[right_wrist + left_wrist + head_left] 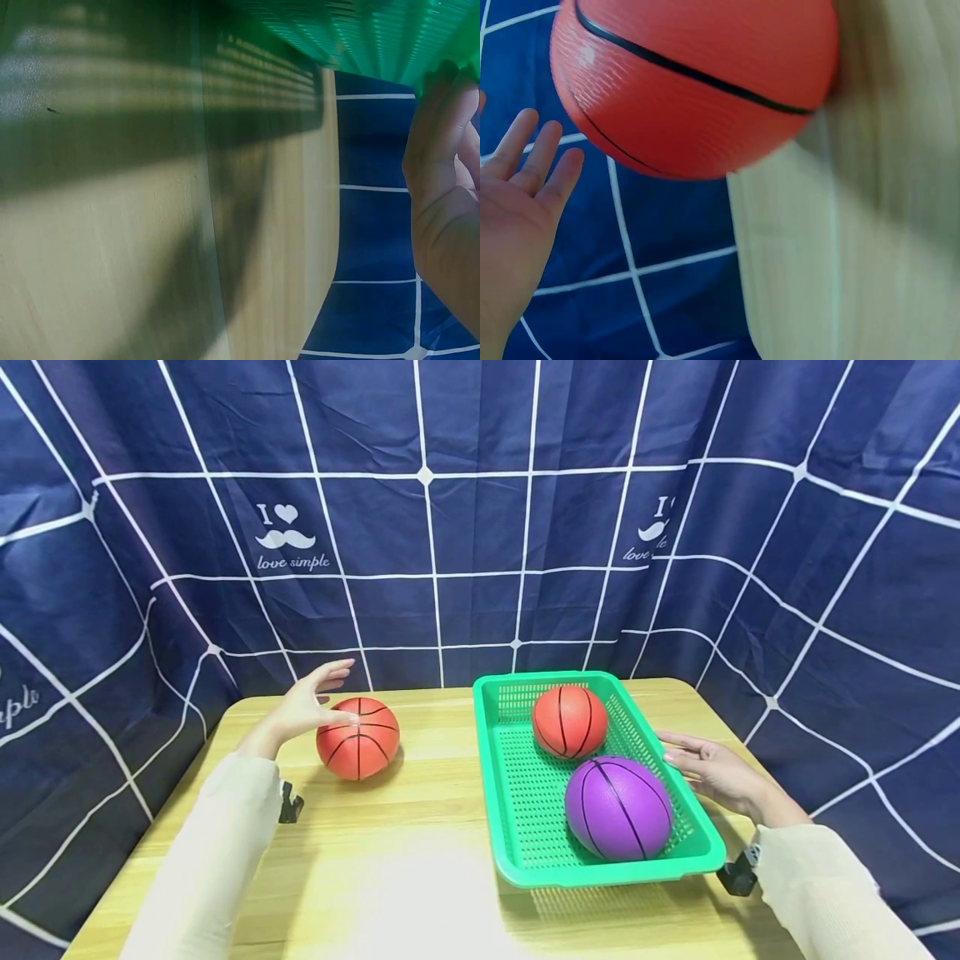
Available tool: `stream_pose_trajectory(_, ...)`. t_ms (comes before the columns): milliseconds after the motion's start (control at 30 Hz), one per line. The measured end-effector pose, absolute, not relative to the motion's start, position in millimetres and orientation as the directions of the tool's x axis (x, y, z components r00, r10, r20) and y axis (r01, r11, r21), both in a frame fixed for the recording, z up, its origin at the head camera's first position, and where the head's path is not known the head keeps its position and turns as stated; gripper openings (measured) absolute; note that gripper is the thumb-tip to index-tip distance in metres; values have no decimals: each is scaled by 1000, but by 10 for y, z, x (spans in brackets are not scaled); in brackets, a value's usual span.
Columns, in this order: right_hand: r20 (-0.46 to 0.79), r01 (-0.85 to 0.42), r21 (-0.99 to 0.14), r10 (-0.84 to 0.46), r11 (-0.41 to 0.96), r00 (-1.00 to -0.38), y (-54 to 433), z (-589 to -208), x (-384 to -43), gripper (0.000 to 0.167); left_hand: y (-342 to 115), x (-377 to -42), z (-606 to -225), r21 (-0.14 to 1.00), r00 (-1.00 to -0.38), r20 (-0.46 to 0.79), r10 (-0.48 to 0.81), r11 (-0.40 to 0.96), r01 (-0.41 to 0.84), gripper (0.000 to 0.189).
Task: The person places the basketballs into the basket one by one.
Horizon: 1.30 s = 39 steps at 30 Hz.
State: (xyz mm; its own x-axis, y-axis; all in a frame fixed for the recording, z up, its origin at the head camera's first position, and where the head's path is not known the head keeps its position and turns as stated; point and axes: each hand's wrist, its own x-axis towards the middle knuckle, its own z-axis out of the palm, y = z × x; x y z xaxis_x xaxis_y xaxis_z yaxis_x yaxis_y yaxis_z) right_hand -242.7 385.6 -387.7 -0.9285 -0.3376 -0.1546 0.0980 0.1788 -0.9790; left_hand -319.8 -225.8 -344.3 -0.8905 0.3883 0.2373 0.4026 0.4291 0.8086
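Observation:
My left hand [303, 706] hovers at the upper left of a red toy basketball [358, 739] on the table, its fingers spread and its thumb across the ball in the head view. In the left wrist view, the fingers [526, 161] are apart from the ball [697, 97]. A green plastic basket [491, 793] holds a second red toy basketball [570, 722] at the back and a larger purple ball [618, 808] at the front. My right hand [716, 772] is beside the basket's right side, fingertips right at the rim, fingers fairly straight. The right wrist view shows its fingers [450, 112] against the basket wall.
The light wooden table [405, 843] carries the basket and the loose ball. A dark blue curtain [480, 543] with white grid lines stands behind the table and along both sides. A black wrist mount [738, 870] sits under the right cuff.

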Motion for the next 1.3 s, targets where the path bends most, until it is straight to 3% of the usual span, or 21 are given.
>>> stream_pose_trajectory(733, -157, 97, -978, -339, 187, -928, 3866, -3893, -2445, 53, -2486, -3129, -3969, 818, -919, 91, 382, 498, 288, 96)
stream_pose_trajectory(1300, -159, 101, -978, -343, 182, -926, 3867, -3887, -2441, 53, -2515, -3115, -4031, 837, -933, 135, 334, 465, 288, 89)
